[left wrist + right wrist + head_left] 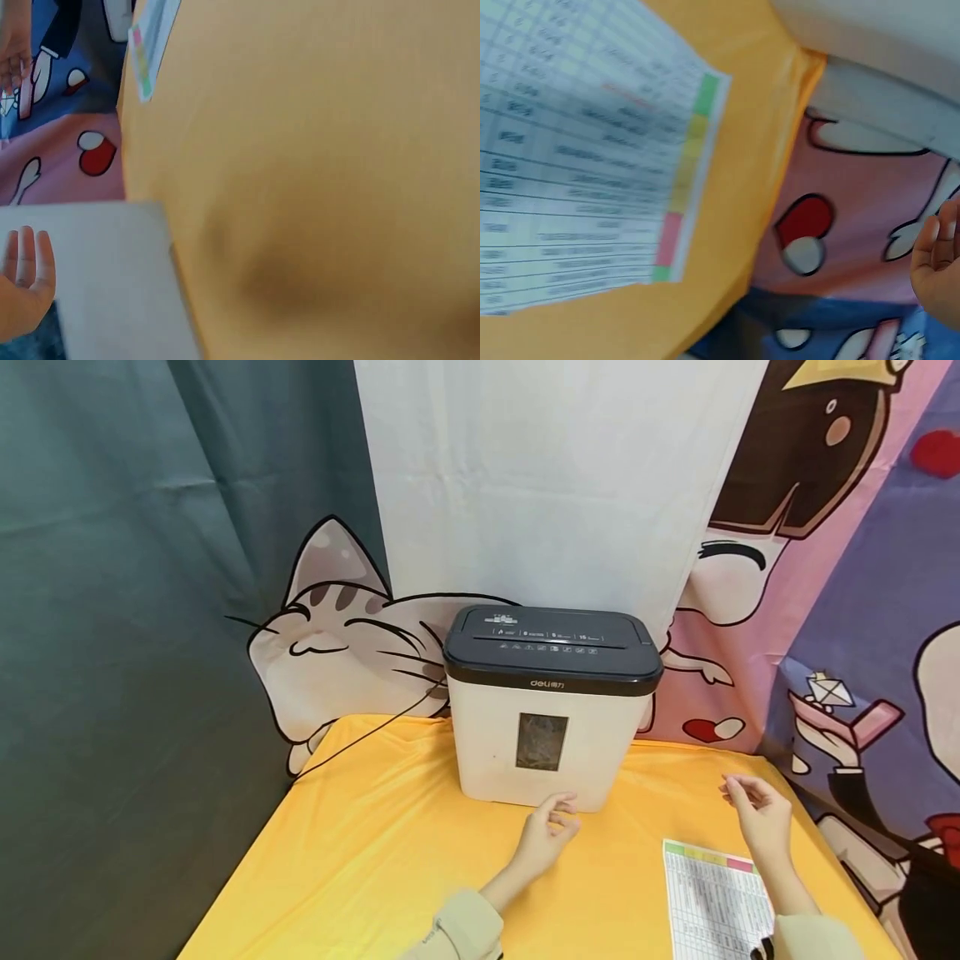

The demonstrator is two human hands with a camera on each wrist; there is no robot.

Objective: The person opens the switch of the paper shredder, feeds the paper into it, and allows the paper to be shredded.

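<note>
A white paper shredder [480, 735] with a black top stands at the back of the yellow cloth. My left hand [546, 839] hovers before its lower front, fingers loosely bent and holding nothing; the left wrist view shows part of that hand [26, 289] against the white body. Over at the right my right hand [765, 818] is raised above the far end of a printed sheet [712, 893], its fingers relaxed around nothing. In the right wrist view the sheet [577, 165] shows table rows and a coloured header, with the right hand [937, 266] at the edge.
Yellow cloth [360, 860] covers the table. A black cord [367, 743] runs left from the shredder. Behind hang a white and cartoon-printed curtain [555, 485] and a dark green one [135, 610]. The table's right edge lies close beside the sheet.
</note>
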